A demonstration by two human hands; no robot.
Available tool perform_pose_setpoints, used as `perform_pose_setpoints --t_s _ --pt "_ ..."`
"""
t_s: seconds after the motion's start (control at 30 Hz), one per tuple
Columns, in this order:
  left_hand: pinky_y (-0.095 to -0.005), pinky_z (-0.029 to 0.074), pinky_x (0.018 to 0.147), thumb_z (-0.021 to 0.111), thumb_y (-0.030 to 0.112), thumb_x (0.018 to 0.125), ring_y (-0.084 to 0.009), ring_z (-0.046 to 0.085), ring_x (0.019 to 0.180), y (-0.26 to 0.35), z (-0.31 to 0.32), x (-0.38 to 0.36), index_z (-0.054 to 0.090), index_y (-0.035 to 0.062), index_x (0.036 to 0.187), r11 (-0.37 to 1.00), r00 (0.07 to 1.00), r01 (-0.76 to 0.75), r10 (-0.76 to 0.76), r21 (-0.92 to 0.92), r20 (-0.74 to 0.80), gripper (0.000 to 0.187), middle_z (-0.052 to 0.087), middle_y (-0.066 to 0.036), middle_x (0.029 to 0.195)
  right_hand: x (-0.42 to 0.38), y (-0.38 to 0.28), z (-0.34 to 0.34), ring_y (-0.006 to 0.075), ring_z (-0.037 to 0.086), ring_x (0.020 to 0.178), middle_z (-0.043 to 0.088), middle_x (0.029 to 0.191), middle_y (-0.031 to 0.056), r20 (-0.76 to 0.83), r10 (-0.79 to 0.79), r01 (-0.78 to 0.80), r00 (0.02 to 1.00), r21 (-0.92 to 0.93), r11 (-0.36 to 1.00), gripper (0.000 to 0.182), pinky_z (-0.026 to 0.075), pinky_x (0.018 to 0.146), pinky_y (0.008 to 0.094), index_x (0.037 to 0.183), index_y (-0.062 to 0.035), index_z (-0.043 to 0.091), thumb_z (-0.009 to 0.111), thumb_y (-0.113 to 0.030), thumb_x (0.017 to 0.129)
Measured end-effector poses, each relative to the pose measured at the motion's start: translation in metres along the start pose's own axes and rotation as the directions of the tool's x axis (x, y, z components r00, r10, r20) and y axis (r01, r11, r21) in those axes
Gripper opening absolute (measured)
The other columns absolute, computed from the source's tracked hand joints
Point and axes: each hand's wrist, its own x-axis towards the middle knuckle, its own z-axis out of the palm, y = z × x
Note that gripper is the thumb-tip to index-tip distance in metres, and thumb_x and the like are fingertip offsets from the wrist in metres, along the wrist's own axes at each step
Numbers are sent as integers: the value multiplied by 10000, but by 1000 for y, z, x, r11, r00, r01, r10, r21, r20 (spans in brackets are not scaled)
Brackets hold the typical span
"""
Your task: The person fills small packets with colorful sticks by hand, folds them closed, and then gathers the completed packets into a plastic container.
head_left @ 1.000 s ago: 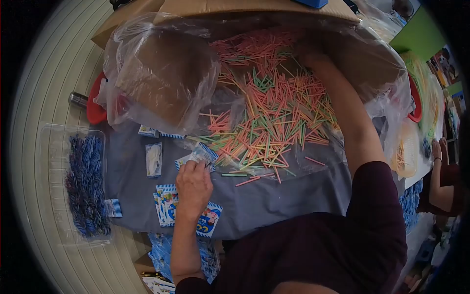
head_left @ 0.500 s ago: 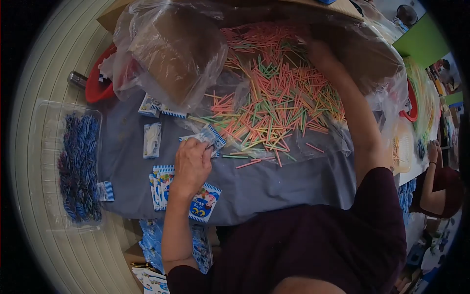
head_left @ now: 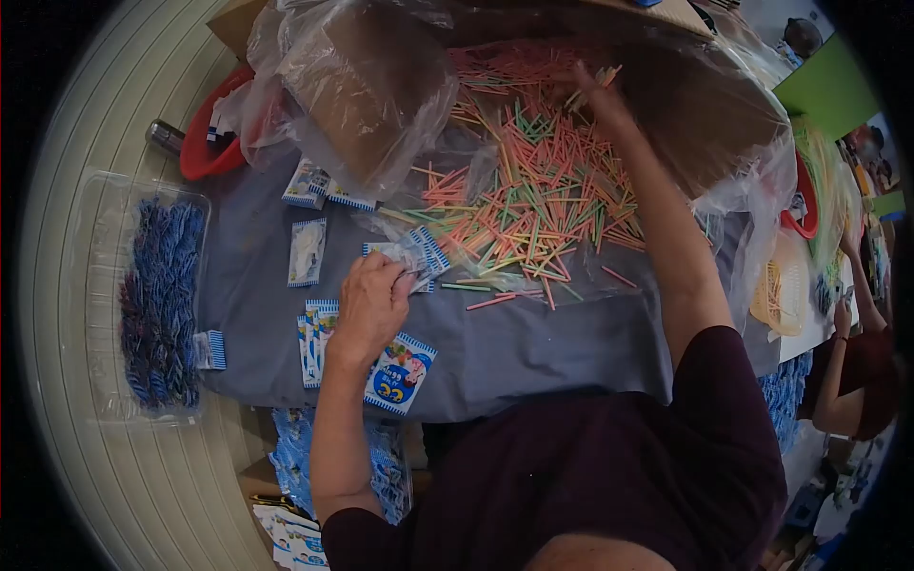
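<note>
My left hand (head_left: 373, 303) is closed on a small packet (head_left: 430, 249) with blue-and-white striped ends, just above the grey cloth. My right hand (head_left: 607, 112) reaches to the far part of a heap of thin coloured straw-like sticks (head_left: 543, 181), pink, green, yellow and orange. A few light sticks stick out on both sides of its fingers, which look closed around them. Near my left wrist lie a blue-and-white printed packet (head_left: 402, 373) and a small fan of similar packets (head_left: 314, 333). A narrow packet with a white front (head_left: 307, 252) lies farther up.
The heap spills from a plastic-lined cardboard box (head_left: 738, 114). At left stand a clear tray (head_left: 84, 314) of dark blue bundles and a red basin (head_left: 195, 157). Below the table edge are blue packets (head_left: 295, 457). Another person's arm (head_left: 836, 371) shows at right.
My right hand has drawn slightly left within the heap, and sticks now show at its fingers. My left hand keeps its hold on the packet. The whole view has shifted a little.
</note>
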Motion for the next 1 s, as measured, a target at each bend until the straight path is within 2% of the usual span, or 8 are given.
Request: perform_pose_setpoints --t_s 0.1,0.23,0.33,0.4,0.5,0.73,0.8,1.0 --pt "-441 482 767 653 87 817 -344 589 889 -13 0 3 706 8 906 997 999 -52 52 -48 -16 130 641 -129 900 -1 18 1 337 498 1230 565 1261 206 -53 -43 18 998 -406 914 824 364 1071 448 1298 -55 608 438 -747 885" --pt "-438 478 752 670 72 787 -337 599 843 -19 4 7 704 -6 844 986 995 62 -72 -154 -65 102 647 -130 846 17 47 -9 350 510 1234 531 1351 177 -21 -109 85 994 -493 866 776 365 1064 462 1306 -110 620 474 -740 875" --pt "-435 476 743 692 74 760 -335 605 822 -16 0 10 699 -10 797 978 985 87 -113 -191 -129 93 643 -133 810 -6 -2 -1 281 534 1212 569 1326 145 92 -83 111 992 -377 920 649 407 1019 430 1246 -93 659 562 -633 899" --pt "-433 476 738 704 79 746 -335 608 817 -15 1 8 697 -12 777 983 981 93 -118 -160 -155 96 641 -135 799 -19 -15 14 200 596 1114 663 1162 122 -112 -202 208 973 44 977 467 445 947 398 1147 -85 705 652 -483 910" --pt "-424 473 734 717 97 748 -334 616 811 -11 4 8 713 -7 804 994 991 86 -92 -60 -99 119 639 -135 787 -26 -21 23 137 637 935 699 934 57 -181 -3 -30 983 -180 983 339 474 846 372 1091 -91 716 690 -378 912" --pt "-351 494 680 727 68 776 -262 645 757 -22 -3 2 729 -20 873 942 978 191 -207 -277 -30 131 659 -133 819 -8 -2 13 122 552 691 579 752 -9 -206 -202 221 958 74 973 370 474 644 326 1219 -28 593 614 -307 978" --pt "-313 497 648 727 30 776 -212 650 721 -16 -5 2 726 -30 875 896 970 210 -241 -392 -31 116 665 -120 818 -37 -36 15 151 564 686 509 681 -2 -66 -242 237 968 563 792 348 482 627 328 1233 -16 563 533 -293 1023" --pt "-206 471 668 738 -61 798 -78 593 775 49 2 -2 711 -50 889 725 962 -42 -156 -688 -224 95 659 -41 870 -125 -79 49 214 653 765 487 662 25 168 -388 122 906 775 620 387 569 620 330 1186 8 567 491 -339 1032"
